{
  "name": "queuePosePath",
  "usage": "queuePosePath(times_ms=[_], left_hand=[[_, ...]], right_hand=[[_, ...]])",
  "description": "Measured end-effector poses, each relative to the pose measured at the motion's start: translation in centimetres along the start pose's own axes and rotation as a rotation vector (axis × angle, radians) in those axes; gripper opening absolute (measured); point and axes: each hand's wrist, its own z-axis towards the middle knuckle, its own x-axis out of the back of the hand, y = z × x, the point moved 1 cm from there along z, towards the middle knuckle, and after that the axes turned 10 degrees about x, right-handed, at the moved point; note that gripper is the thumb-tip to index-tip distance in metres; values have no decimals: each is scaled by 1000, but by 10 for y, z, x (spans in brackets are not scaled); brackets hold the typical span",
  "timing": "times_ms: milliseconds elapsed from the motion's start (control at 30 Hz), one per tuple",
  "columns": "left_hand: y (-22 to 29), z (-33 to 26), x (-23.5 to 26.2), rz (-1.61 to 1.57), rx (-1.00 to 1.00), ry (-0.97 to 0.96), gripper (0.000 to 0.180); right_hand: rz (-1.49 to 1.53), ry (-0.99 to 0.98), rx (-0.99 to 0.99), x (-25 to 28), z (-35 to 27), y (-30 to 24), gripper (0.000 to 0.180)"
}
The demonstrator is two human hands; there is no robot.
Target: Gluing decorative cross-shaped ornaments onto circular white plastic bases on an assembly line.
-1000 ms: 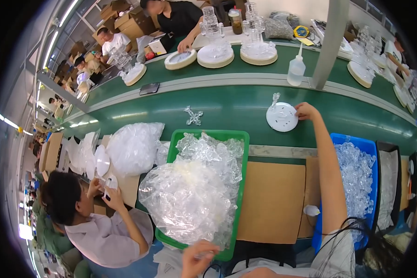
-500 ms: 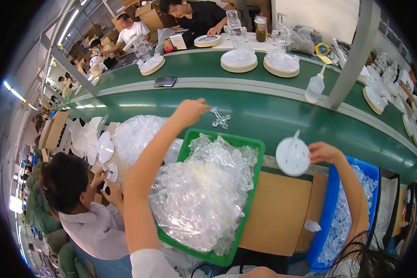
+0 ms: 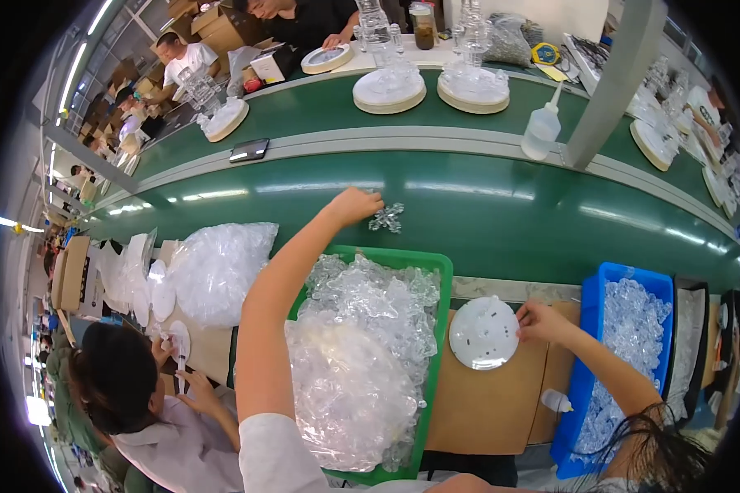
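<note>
My right hand (image 3: 543,321) grips the right edge of a white round plate (image 3: 484,333) with small holes. The plate is above a brown cardboard sheet (image 3: 477,403). My left hand (image 3: 357,205) reaches out over the green work surface, its fingers curled against a small cluster of clear plastic pieces (image 3: 387,218). The fingertips are partly hidden. Below that arm stands a green crate (image 3: 445,316) heaped with clear plastic parts and a clear bag (image 3: 349,394).
A blue bin (image 3: 594,329) of clear parts stands at right, with a small white bottle (image 3: 556,401) beside it. Beyond a metal rail are a squeeze bottle (image 3: 542,131), a phone (image 3: 249,150) and white round bases (image 3: 389,90). A co-worker (image 3: 127,386) sits at left; others work opposite.
My right hand has brought the white plate left and nearer, over the cardboard. My left hand has moved onto the clear pieces, now bunched together. The view has shifted a little.
</note>
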Motion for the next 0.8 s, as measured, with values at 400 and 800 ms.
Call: queuePosePath(times_ms=[400, 800], left_hand=[[-17, -59, 53, 99, 257, 218, 12], [97, -376, 80, -238, 1617, 603, 14]], right_hand=[[-241, -102, 170, -2, -34, -8, 38], [-196, -46, 89, 10, -15, 1, 30]])
